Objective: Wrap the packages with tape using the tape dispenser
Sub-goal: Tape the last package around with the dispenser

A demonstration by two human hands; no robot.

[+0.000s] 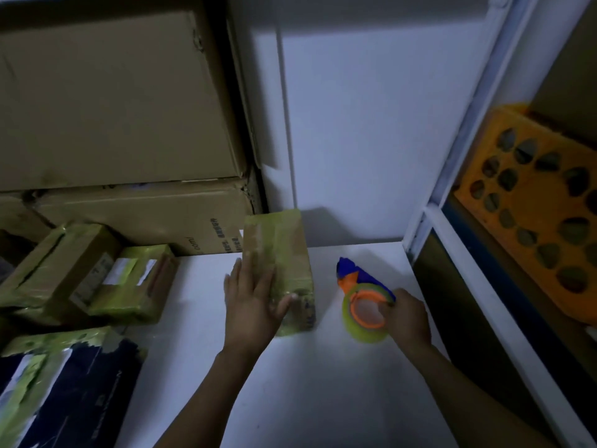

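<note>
A brown cardboard package [284, 253] wrapped in yellowish tape lies on the white table [307, 383], its long side running away from me. My left hand [252, 302] rests flat on its left side, fingers straight, thumb against the near end. To the right, my right hand [405, 318] grips a blue and orange tape dispenser [361, 289] holding a roll of clear yellowish tape [365, 331]. The dispenser sits just above the table, apart from the package.
Several taped packages [97, 273] are piled at the left, with a dark box [64, 392] at the near left. Large cardboard cartons [113, 108] stack behind them. A white shelf frame [465, 237] and an orange crate [533, 205] stand at the right.
</note>
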